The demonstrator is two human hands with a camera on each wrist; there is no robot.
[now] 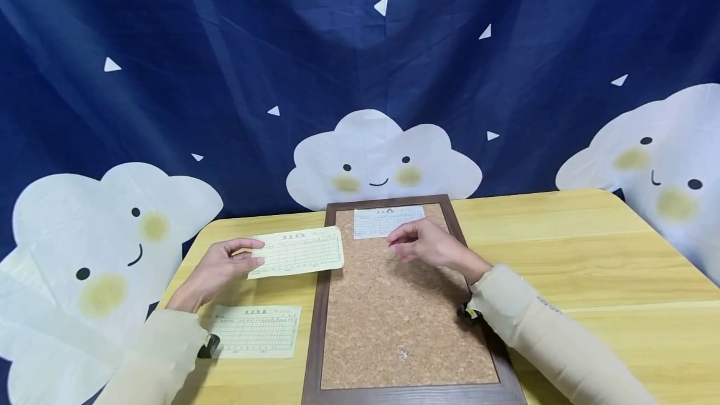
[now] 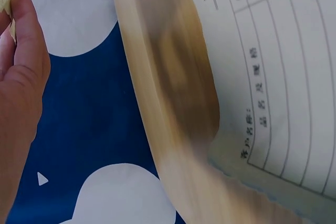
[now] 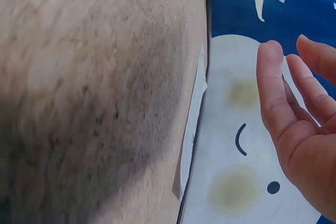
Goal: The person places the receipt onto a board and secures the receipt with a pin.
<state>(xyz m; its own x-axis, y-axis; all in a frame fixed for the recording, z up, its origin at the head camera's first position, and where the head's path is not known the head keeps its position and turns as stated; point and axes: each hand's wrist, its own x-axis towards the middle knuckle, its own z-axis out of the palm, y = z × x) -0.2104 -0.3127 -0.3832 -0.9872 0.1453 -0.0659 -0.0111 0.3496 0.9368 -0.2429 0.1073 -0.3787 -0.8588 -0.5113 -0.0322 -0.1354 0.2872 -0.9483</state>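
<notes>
In the head view my left hand pinches a pale yellow printed form between thumb and fingers at its left edge. The form hangs above the table, its right end overlapping the frame of a cork board. My right hand hovers over the upper part of that board, fingers loosely bent. Nothing shows between those fingers in the right wrist view. Just beyond their tips, a whitish printed slip lies at the top of the cork; from the right wrist it appears edge-on.
A second printed form lies flat on the wooden table, partly beneath my left forearm. The board's raised dark wooden frame surrounds the cork. Behind the table hangs a blue curtain with cloud faces.
</notes>
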